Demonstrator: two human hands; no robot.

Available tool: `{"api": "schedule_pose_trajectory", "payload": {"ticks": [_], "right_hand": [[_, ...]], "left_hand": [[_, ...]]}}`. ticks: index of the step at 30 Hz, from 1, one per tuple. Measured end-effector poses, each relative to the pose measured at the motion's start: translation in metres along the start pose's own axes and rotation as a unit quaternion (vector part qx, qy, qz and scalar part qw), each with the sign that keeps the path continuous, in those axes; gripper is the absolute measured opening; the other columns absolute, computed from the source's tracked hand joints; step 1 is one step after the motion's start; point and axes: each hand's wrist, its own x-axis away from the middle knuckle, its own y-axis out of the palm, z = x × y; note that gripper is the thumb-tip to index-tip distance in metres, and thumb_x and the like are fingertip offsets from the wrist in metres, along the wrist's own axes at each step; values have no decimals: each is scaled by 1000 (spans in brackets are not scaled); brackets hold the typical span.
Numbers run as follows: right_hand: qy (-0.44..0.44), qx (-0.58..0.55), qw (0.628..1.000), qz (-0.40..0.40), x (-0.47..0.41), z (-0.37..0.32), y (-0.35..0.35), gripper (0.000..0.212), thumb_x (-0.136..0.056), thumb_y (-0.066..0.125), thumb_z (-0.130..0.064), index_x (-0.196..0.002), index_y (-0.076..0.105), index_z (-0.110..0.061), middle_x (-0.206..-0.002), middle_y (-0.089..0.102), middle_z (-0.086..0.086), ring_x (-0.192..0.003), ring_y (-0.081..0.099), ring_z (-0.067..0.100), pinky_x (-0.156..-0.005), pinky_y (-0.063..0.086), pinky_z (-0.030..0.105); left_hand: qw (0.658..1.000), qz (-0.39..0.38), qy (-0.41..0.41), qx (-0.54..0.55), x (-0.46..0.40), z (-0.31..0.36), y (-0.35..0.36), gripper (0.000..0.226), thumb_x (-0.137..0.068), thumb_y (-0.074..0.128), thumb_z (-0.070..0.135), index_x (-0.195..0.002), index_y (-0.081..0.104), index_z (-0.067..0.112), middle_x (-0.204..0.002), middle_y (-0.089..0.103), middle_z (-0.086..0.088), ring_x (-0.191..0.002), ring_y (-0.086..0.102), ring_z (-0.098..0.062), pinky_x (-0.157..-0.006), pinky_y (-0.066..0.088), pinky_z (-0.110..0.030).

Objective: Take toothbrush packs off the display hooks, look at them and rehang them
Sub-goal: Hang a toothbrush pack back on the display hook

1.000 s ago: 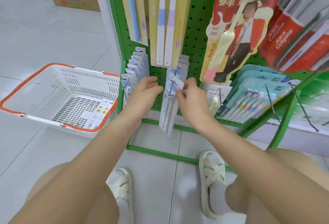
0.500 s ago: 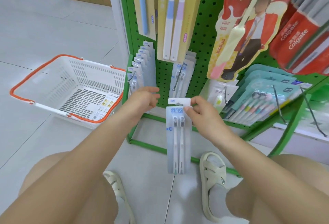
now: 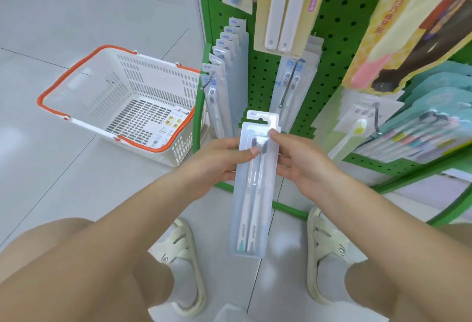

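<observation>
— What do the hands hold?
— The left hand and right hand both pinch 1 pack of 2 brushes, upright, clear of the hook.
— And around them?
— The pegboard behind; a basket on the floor, left.

The floor is laid with large pale grey glossy tiles, thin dark joints running between them, and it reflects soft, even light. A green pegboard rack rises at about 1 o'clock, its face dotted with round holes, edged at 12 o'clock by a white upright post. At 10 o'clock a white slotted shopping basket with an orange rim sits on the tiles, just beside the rack's base.
</observation>
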Motion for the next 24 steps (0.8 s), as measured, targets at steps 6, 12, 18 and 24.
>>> {"api": "schedule_pose_trajectory", "payload": {"ticks": [6,12,18,24], "right_hand": [[19,-72,996,-46,2,4,0,22,-95,56,-30,-110,68,-17,-95,74,-2,-85,69,12,-81,54,27],[32,-98,994,-47,-1,5,-4,13,-96,55,-16,-100,67,-14,-77,74,-3,-71,69,11,-69,58,23],[17,-78,996,-41,0,10,-5,17,-95,55,-16,-106,67,-12,-90,75,4,-76,71,14,-75,58,27],[-33,-39,998,-38,8,13,0,22,-96,54,-14,-113,68,-12,-98,75,7,-87,72,17,-75,58,24]], "left_hand": [[999,-2,1,44,-8,3,-7,32,-93,59,25,-124,64,16,-114,72,-2,-106,69,-18,-96,51,-32],[997,11,-17,80,-16,2,-7,35,-91,61,25,-123,64,11,-113,72,-5,-105,69,-20,-95,53,-33],[995,96,1,40,-15,1,0,37,-90,67,23,-123,57,11,-108,71,-4,-94,70,-15,-88,56,-30],[970,187,70,-141,-13,-1,7,49,-65,74,60,-92,57,23,-103,67,1,-96,66,-14,-88,56,-44]]}}
